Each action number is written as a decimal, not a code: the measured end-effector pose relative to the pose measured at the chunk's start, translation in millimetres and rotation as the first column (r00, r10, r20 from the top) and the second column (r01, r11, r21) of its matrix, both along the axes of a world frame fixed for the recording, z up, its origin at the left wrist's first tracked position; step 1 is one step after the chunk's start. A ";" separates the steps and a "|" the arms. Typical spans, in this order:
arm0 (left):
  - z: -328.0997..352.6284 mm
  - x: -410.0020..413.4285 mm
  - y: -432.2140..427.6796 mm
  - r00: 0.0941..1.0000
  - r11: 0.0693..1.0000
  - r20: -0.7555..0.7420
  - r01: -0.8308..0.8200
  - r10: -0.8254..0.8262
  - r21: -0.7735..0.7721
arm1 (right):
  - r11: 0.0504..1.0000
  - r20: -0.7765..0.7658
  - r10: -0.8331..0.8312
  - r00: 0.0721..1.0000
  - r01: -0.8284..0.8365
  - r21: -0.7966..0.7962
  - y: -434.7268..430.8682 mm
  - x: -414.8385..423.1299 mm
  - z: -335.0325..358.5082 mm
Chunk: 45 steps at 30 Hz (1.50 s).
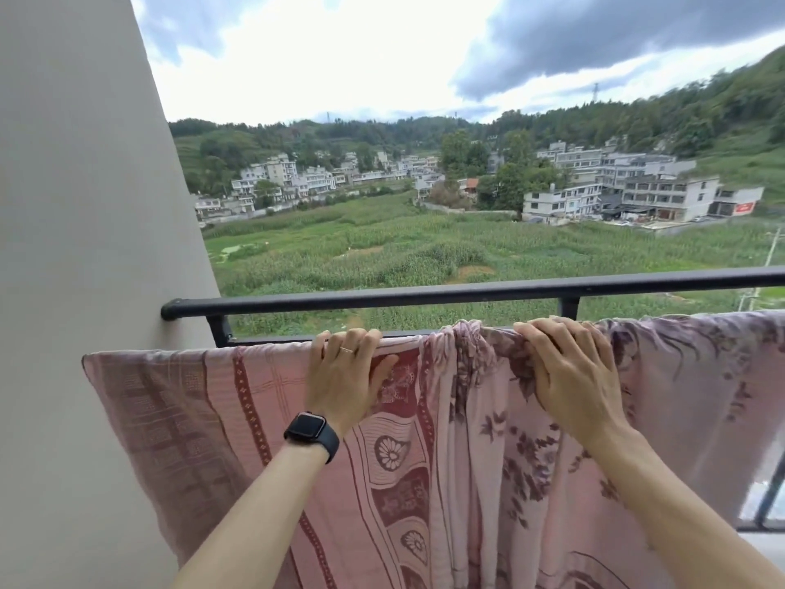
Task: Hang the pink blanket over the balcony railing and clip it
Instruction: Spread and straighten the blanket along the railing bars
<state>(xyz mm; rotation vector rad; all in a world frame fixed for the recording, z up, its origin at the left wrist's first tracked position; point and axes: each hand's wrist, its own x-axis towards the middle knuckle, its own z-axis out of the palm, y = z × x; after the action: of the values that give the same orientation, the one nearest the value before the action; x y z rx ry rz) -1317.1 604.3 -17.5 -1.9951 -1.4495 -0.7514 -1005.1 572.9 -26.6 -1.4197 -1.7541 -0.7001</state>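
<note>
The pink blanket (pixel 446 452), patterned in dark red and purple flowers, hangs over the lower bar of the black balcony railing (pixel 424 293). It is bunched into folds between my hands. My left hand (pixel 346 376), with a ring and a black watch on the wrist, curls over the blanket's top edge on the bar. My right hand (pixel 569 367) grips the gathered cloth at the top edge, right of the bunch. No clip is in view.
A beige wall (pixel 85 248) stands at the left, where the railing ends. The upper black rail runs across above the blanket. Vertical black bars (pixel 771 499) show at the lower right. Beyond lie green fields and white buildings.
</note>
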 end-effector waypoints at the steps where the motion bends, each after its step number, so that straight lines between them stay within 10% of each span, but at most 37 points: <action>1: -0.4 -9.9 2.8 0.999 0.999 -0.052 0.009 -0.007 0.036 | 0.999 -0.016 -0.030 0.999 0.030 0.038 -2.6 18.0 -4.2; 12: 10.0 -24.0 -3.8 0.997 0.997 0.013 0.080 -0.080 -0.022 | 0.997 -0.305 -0.078 0.949 0.077 -0.016 -16.1 -16.8 12.7; 17: 14.5 23.2 -3.7 0.981 0.992 0.148 0.125 -0.125 0.006 | 0.980 -0.139 -0.047 0.989 0.019 -0.198 11.7 -60.5 23.8; 27: -1.0 36.1 -3.5 0.992 0.984 -0.036 0.121 -0.117 0.128 | 0.957 -0.007 -0.233 0.973 0.228 -0.177 -28.6 98.6 0.0; 34: 10.6 36.4 -28.4 0.990 0.999 0.134 0.051 -0.049 -0.017 | 0.993 -0.174 -0.054 0.983 0.035 -0.111 -35.0 42.0 20.6; 45: -5.7 -0.9 -38.4 0.999 0.999 0.024 -0.024 0.025 -0.032 | 0.981 0.101 0.001 0.995 0.019 -0.192 -26.3 10.1 5.3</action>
<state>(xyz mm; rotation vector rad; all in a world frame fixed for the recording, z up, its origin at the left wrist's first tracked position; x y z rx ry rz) -1318.0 565.9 -23.2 -1.9949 -1.5054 -0.7489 -995.0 546.6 -21.3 -1.5457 -1.9385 -0.6290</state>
